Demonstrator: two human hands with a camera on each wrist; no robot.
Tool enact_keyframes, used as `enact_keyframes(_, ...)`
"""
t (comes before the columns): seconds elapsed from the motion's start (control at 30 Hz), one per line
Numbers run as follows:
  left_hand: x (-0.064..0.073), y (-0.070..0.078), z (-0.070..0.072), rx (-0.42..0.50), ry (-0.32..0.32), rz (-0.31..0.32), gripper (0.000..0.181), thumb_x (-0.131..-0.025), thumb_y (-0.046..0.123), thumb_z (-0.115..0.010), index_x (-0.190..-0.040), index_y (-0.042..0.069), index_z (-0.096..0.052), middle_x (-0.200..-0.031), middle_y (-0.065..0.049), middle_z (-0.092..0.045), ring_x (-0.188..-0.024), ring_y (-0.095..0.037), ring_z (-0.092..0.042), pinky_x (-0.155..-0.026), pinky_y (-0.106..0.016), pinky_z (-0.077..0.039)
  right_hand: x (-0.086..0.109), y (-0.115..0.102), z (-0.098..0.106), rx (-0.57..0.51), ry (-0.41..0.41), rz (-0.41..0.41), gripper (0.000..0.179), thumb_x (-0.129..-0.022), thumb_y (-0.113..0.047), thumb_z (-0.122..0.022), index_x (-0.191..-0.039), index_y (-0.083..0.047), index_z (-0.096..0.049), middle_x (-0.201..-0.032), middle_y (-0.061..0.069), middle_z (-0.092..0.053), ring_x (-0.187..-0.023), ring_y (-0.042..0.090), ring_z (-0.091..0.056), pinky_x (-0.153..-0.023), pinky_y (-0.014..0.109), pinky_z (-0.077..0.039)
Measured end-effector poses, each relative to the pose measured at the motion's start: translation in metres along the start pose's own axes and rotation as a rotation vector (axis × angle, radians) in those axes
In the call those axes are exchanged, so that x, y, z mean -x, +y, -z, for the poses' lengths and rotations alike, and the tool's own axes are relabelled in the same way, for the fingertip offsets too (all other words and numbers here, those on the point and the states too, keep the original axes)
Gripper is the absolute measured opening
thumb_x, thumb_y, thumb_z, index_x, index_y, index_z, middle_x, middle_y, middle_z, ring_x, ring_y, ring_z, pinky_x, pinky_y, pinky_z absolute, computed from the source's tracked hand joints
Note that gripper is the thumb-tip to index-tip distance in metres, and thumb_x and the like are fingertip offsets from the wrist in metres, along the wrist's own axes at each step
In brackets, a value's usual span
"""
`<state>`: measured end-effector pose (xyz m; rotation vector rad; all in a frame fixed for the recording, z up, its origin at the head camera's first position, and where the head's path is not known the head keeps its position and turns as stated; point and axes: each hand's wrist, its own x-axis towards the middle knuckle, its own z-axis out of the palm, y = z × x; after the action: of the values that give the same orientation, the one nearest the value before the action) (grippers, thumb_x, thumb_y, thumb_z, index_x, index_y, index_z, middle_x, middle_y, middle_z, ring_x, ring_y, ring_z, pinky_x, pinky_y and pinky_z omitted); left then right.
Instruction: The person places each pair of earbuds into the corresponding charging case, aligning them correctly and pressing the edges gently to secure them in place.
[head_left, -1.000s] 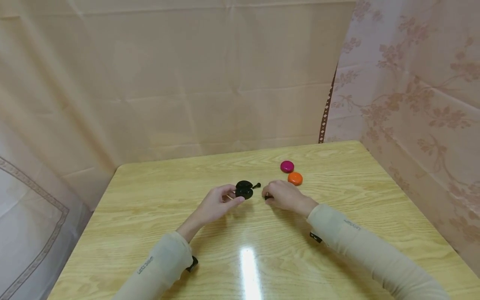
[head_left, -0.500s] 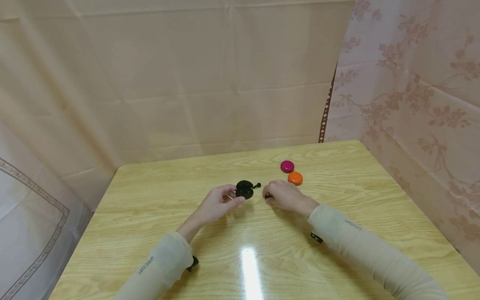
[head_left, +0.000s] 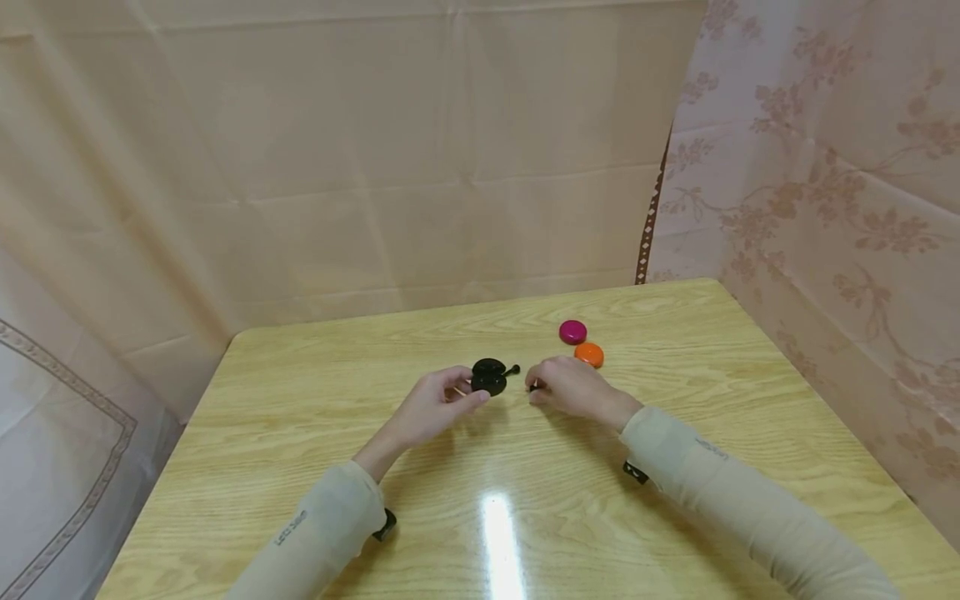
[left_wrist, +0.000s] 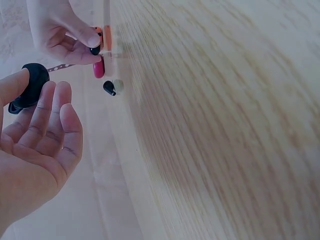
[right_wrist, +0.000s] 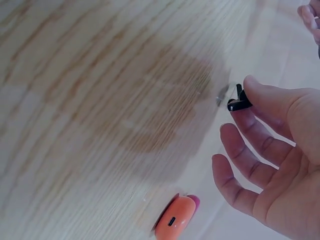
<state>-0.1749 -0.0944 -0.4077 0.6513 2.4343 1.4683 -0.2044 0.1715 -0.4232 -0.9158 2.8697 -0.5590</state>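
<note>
My left hand holds a small round black earbud case between thumb and fingers, over the table. Its lid stands raised in the head view. My right hand pinches a black earbud between thumb and index finger, to the right of the case and apart from it. The other fingers of that hand are loosely bent in the right wrist view. A second black earbud lies on the table just right of the case. The inside of the case is too small to make out.
A magenta round case and an orange round case sit on the wooden table behind the right hand. Beyond the table's far edge hangs a beige curtain, with a floral curtain on the right.
My right wrist has shifted very slightly, with the earbud still pinched. My left hand and the case, the loose earbud and the coloured cases have stayed in place.
</note>
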Motion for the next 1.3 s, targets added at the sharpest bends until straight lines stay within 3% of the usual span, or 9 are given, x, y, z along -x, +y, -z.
enact_keyframes(0.6,-0.002,0.000,-0.002,-0.012,-0.002,-0.003,0.032,-0.097,0.032,-0.072,-0.118,0.008,-0.068,-0.098,-0.006,-0.068,-0.087,-0.036,-0.069,-0.071,-0.034,-0.056,0.002,-0.007,0.013,-0.048,0.057,0.044,0.020,-0.093,-0.013,-0.076,-0.110,-0.003,-0.075,-0.098,0.004,-0.075,-0.087,0.017,-0.070,-0.078,0.035,-0.058)
enact_keyframes(0.87,-0.002,0.002,-0.001,-0.010,-0.005,-0.003,0.033,-0.097,0.033,-0.072,-0.117,0.007,-0.068,-0.100,-0.010,-0.069,-0.087,-0.038,-0.069,-0.071,-0.035,-0.056,0.002,-0.011,0.017,-0.067,0.089,0.043,0.021,-0.095,-0.017,-0.074,-0.111,-0.003,-0.075,-0.093,0.002,-0.074,-0.081,0.013,-0.068,-0.073,0.032,-0.057)
enact_keyframes(1.07,-0.002,0.002,-0.001,0.014,-0.017,-0.014,0.032,-0.097,0.032,-0.071,-0.117,0.007,-0.068,-0.099,-0.012,-0.068,-0.086,-0.039,-0.069,-0.074,-0.047,-0.057,0.002,-0.012,0.019,-0.122,0.116,0.040,0.022,-0.096,-0.017,-0.073,-0.112,-0.002,-0.075,-0.094,0.003,-0.074,-0.079,0.011,-0.067,-0.070,0.027,-0.056)
enact_keyframes(1.2,-0.002,0.003,0.000,-0.008,-0.011,-0.016,0.029,-0.098,0.029,-0.071,-0.117,0.008,-0.069,-0.098,-0.008,-0.069,-0.087,-0.039,-0.069,-0.072,-0.040,-0.057,0.001,-0.011,0.020,-0.198,0.121,0.022,0.024,-0.098,-0.020,-0.071,-0.114,-0.003,-0.074,-0.092,0.002,-0.074,-0.074,0.010,-0.065,-0.066,0.025,-0.055)
enact_keyframes(1.3,-0.002,0.003,0.002,-0.026,-0.002,-0.020,0.025,-0.099,0.027,-0.070,-0.117,0.009,-0.069,-0.098,-0.007,-0.069,-0.087,-0.038,-0.069,-0.070,-0.035,-0.055,0.001,-0.010,0.020,-0.315,0.127,0.003,0.023,-0.099,-0.019,-0.070,-0.114,-0.002,-0.072,-0.088,0.004,-0.073,-0.071,0.017,-0.066,-0.062,0.026,-0.053)
